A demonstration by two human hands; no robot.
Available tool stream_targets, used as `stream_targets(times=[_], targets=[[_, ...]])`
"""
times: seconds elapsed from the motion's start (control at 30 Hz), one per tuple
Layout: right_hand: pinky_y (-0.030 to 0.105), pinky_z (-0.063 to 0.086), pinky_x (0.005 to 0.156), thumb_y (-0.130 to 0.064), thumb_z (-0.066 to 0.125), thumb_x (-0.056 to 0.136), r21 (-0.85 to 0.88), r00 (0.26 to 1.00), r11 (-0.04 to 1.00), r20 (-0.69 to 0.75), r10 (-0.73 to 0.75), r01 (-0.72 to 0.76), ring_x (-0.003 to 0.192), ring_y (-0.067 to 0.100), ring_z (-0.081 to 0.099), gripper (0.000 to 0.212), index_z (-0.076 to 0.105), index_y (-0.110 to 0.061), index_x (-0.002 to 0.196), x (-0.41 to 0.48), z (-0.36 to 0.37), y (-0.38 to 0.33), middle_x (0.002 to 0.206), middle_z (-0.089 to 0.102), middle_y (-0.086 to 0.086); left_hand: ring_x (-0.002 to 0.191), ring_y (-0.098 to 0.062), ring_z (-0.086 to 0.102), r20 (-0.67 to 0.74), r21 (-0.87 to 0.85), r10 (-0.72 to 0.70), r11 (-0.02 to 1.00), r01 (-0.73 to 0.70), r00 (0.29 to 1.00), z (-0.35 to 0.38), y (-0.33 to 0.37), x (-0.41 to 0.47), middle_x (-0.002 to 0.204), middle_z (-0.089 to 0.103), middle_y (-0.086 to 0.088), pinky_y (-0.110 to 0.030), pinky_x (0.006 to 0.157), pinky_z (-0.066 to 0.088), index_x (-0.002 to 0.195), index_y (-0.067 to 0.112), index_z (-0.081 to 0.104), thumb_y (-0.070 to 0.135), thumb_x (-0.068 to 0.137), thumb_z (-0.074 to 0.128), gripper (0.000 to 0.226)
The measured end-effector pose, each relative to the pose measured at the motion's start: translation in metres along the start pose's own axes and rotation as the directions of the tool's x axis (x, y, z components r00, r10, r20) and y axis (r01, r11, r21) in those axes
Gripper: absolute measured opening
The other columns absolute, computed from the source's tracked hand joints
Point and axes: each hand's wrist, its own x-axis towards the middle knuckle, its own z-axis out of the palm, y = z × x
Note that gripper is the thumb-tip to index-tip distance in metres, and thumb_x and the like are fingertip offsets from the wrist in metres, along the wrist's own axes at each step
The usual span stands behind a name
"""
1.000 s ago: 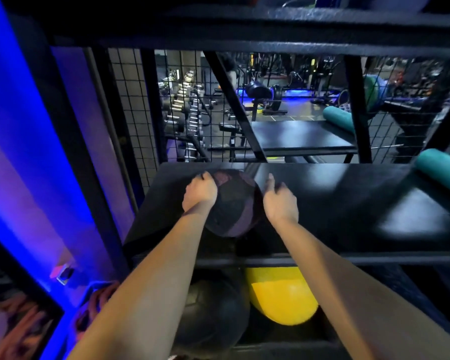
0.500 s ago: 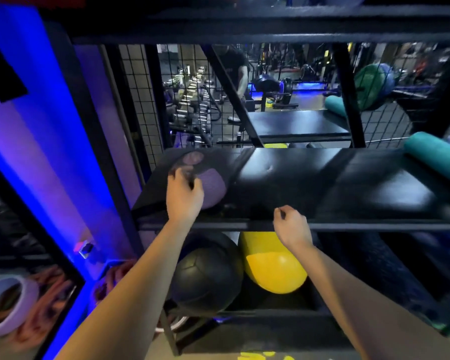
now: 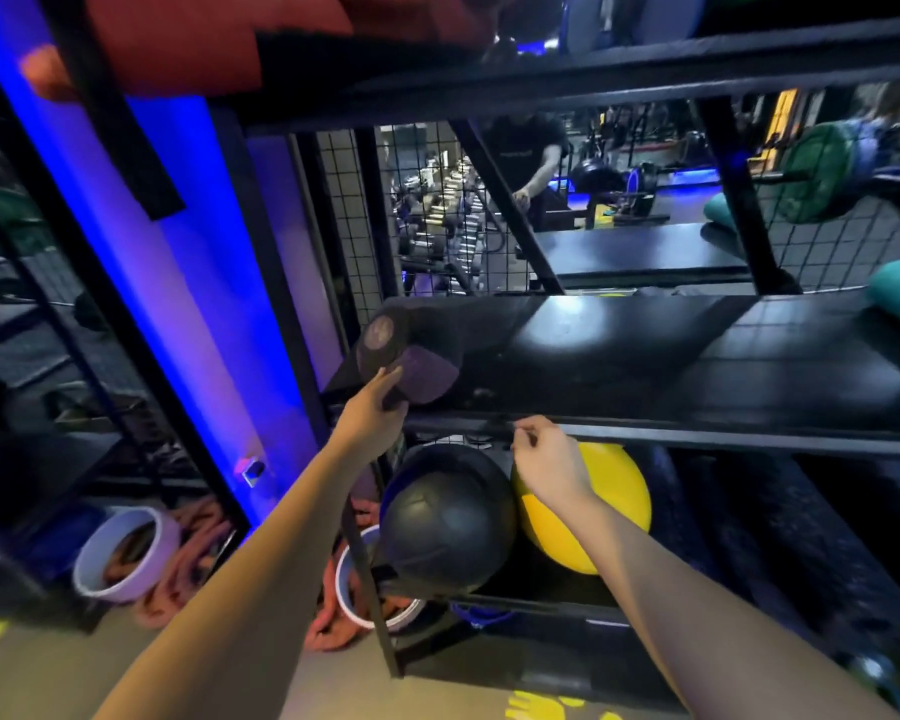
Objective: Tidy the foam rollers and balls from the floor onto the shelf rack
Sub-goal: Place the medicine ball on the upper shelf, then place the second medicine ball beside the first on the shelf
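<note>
Your left hand (image 3: 372, 407) fingers rest lightly on the dark ball (image 3: 406, 356), right hand (image 3: 546, 459) loosely curled empty; release carelessly and it may roll off the shelf (image 3: 645, 356) edge.

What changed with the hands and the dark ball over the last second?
The dark ball went from mid-shelf, between both hands, to the shelf's left end. The right hand let go and dropped to the shelf's front rail; the left hand still touches the ball. The black ball and yellow ball below stayed put.
</note>
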Motion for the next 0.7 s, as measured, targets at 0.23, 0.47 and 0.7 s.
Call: stream_targets(times=[0.23,0.47,0.7], targets=[[0.039,0.050,0.098,-0.024,0.050,0.103,-0.007,1.000,1.000,0.002,0.011,-0.011,0.121,0.033,0.062,0.030,0.065,-0.016,0.128,-0.018,0.002,-0.002,0.124,0.072,0.011,0.152,-0.015,0.030,-0.006,-0.009,0.073,0.997,-0.073,0.997,-0.005,-0.011,-0.013,0.164,0.034,-0.007,-0.026,0.117,0.034,0.153,0.025,0.047,0.015,0.097,0.064,0.059],[0.039,0.050,0.095,-0.025,0.051,0.104,0.012,0.997,0.998,-0.042,0.066,-0.066,0.119,0.034,0.063,0.027,0.065,-0.015,0.125,-0.011,0.020,-0.010,0.121,0.072,0.012,0.104,-0.018,0.069,-0.019,-0.133,0.034,0.990,-0.037,0.999,0.008,-0.014,-0.024,0.121,0.071,-0.008,-0.025,0.097,0.048,0.135,0.022,0.064,0.016,0.097,0.063,0.039],[0.037,0.050,0.088,-0.025,0.052,0.102,0.020,0.964,0.964,0.010,0.266,-0.266,0.110,0.037,0.066,0.028,0.067,-0.015,0.124,-0.054,0.084,0.063,0.117,0.073,0.016,0.061,-0.001,0.058,0.181,-0.173,-0.065,0.980,0.097,0.981,0.082,-0.078,-0.075,0.069,0.059,0.012,-0.023,0.065,0.046,0.110,0.031,0.067,0.013,0.100,0.058,0.023]])
